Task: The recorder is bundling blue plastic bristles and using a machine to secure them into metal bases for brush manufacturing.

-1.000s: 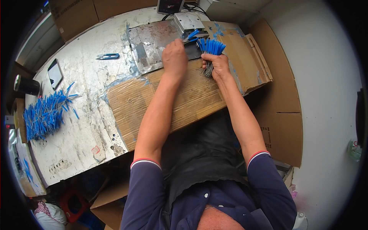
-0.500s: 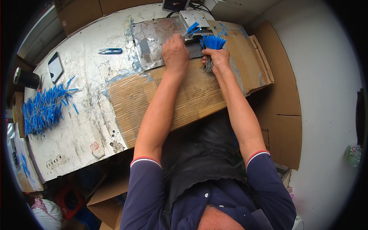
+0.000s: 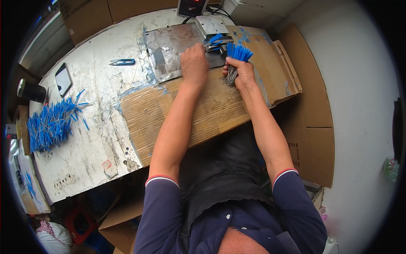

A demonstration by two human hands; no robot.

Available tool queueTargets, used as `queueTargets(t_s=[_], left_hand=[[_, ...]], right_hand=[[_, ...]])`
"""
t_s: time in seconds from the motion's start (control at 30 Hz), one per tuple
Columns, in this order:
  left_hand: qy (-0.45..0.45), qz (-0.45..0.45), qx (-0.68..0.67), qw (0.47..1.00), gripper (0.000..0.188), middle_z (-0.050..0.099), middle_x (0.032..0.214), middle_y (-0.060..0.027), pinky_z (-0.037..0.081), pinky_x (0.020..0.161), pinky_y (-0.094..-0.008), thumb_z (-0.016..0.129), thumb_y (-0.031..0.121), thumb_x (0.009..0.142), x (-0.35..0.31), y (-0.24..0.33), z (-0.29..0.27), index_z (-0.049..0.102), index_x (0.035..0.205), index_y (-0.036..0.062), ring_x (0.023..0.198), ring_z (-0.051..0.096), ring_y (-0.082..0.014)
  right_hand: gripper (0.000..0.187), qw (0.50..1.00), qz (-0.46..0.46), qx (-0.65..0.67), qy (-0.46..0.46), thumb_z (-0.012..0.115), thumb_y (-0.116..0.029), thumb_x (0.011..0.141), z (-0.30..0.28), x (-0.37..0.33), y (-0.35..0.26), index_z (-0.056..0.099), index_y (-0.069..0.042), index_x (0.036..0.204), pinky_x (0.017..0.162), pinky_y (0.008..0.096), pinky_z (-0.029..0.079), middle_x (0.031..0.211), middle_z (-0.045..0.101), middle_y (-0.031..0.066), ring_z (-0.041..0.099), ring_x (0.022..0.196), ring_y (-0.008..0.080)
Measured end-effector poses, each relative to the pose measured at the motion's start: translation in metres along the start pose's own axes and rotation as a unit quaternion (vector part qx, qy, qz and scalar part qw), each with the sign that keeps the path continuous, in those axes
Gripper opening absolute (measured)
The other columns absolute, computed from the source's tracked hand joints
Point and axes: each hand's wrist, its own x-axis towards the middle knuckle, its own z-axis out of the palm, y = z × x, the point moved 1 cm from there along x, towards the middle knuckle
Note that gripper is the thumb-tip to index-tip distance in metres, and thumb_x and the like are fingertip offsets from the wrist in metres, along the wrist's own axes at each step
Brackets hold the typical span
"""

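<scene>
My right hand (image 3: pixel 243 74) is closed around a thick bundle of blue-tipped wires (image 3: pixel 239 52). Their blue ends fan out above the fist, and thin grey stems hang below it. To its left, my left hand (image 3: pixel 194 63) is closed with the knuckles up. A few more blue-tipped wires (image 3: pixel 215 40) stick out past its fingertips, which seem to pinch the stems; the grip itself is hidden. Just beyond both hands stands a small metal machine (image 3: pixel 211 26) at the edge of a metal plate (image 3: pixel 173 46). A large pile of similar wires (image 3: pixel 53 125) lies at the far left.
Blue thread snips (image 3: pixel 122 62), a phone (image 3: pixel 63 79) and a dark cylinder (image 3: pixel 31 90) lie on the worn white table (image 3: pixel 97 110). Taped cardboard (image 3: pixel 203 108) covers the near edge. A display box (image 3: pixel 191 7) with cables stands at the back; cardboard (image 3: pixel 311 106) lines the right.
The view has shifted slightly. The bundle in my right hand leans more to the right and its stems spread wider. The few wires by my left hand sit a little nearer to me.
</scene>
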Motion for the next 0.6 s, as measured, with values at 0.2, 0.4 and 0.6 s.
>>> queueTargets(t_s=[0.2,0.4,0.6], left_hand=[[-0.011,0.014,-0.015,1.000,0.010,0.069,0.086,-0.0143,0.047,0.075,-0.0479,0.061,0.017,0.097,0.000,0.001,0.000,0.063,0.095,0.0066,0.082,0.064,-0.0346],[-0.015,0.047,0.012,0.999,0.009,0.068,0.084,-0.0151,0.049,0.075,-0.0470,0.060,0.014,0.096,-0.002,0.001,0.001,0.063,0.094,0.0061,0.081,0.064,-0.0351],[-0.027,0.060,0.048,0.997,0.006,0.068,0.083,-0.0158,0.050,0.074,-0.0465,0.060,0.010,0.093,-0.002,0.000,0.003,0.063,0.092,0.0046,0.081,0.064,-0.0345]], right_hand=[[0.015,0.999,0.007,-0.021,-0.026,0.080,-0.001,0.078,-0.010,-0.002,-0.003,0.069,0.002,0.087,0.051,0.0328,0.058,0.075,0.068,0.0092,0.067,0.060,0.0187],[0.016,0.997,0.021,-0.050,-0.048,0.080,0.002,0.078,-0.009,-0.004,-0.005,0.068,0.001,0.087,0.050,0.0309,0.056,0.074,0.067,0.0080,0.066,0.059,0.0178],[0.014,0.998,0.011,-0.057,-0.014,0.080,0.004,0.077,0.001,-0.001,-0.005,0.067,0.003,0.083,0.045,0.0310,0.055,0.071,0.067,0.0101,0.065,0.054,0.0189]])
